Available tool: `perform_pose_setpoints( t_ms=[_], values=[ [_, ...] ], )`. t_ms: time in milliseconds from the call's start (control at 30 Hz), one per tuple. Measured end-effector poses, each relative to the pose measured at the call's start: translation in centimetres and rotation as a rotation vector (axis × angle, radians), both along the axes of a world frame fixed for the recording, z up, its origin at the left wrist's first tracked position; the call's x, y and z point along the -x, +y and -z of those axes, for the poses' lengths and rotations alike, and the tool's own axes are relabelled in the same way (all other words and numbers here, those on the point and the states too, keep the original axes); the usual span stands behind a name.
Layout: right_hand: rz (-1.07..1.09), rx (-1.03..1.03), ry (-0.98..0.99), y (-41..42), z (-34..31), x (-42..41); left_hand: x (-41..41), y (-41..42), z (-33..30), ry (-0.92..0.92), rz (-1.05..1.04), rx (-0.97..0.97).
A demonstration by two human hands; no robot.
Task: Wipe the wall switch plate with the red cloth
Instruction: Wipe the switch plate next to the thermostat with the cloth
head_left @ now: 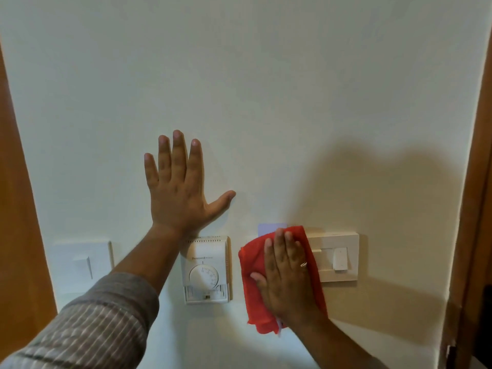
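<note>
Red cloth (pixel 253 265), apparently overlapping cream switch plate (pixel 330 242)

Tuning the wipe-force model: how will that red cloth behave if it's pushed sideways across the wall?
Probably floppy: the thin red fabric cloth hangs in creased folds below the right hand. Likely bunches when pushed, since only a flat palm presses it to the white wall. Seems light: that pressure alone holds it up.

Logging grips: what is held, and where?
Right hand presses the red cloth, at its middle, onto the switch plate; left hand holds nothing, flat on the wall.
</note>
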State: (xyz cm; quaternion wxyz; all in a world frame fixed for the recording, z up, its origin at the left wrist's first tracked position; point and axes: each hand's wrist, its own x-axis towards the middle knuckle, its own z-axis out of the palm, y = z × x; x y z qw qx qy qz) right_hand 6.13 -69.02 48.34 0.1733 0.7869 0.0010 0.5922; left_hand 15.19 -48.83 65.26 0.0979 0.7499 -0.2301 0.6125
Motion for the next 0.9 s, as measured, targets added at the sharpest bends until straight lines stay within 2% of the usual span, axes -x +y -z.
perform_pose_setpoints(
  t_ms=[67, 233, 300, 367, 500, 567, 600, 700, 767, 900],
  values=[
    [-0.002, 0.015, 0.017, 0.6, 0.5, -0.5, 0.1, 0.0, -0.1, 0.011, 0.002, 0.001],
    [-0.167, 0.574, 0.215, -3.6, 0.3, 0.4, 0.1, 0.2, -0.1, 0.016, 0.002, -0.002],
    [-0.229, 0.673, 0.291, -5.0, -0.6, 0.9, 0.0, 0.2, 0.0, 0.014, 0.002, -0.006],
    [-0.230, 0.641, 0.255, -5.3, -0.8, 1.1, -0.1, 0.3, -0.1, 0.008, 0.004, -0.011],
    [-0.090, 0.289, 0.025, -3.6, 0.9, 0.9, 0.0, 0.3, -0.1, -0.003, 0.006, -0.008],
    [-0.033, 0.186, -0.007, -2.4, 1.9, 0.4, -0.1, 0.3, -0.1, -0.004, 0.006, -0.005],
    [-0.017, 0.189, 0.001, -2.2, 2.3, 0.3, -0.1, 0.2, -0.1, -0.004, 0.009, -0.004],
    [-0.040, 0.426, 0.068, -4.0, 2.4, 1.0, 0.1, 0.3, 0.0, 0.005, 0.016, -0.004],
    [-0.076, 0.512, 0.094, -5.2, 1.9, 1.6, 0.2, 0.2, -0.1, 0.012, 0.014, -0.007],
    [-0.050, 0.317, 0.038, -3.1, 1.1, 1.0, 0.1, 0.0, 0.0, 0.006, 0.011, -0.001]
  ],
)
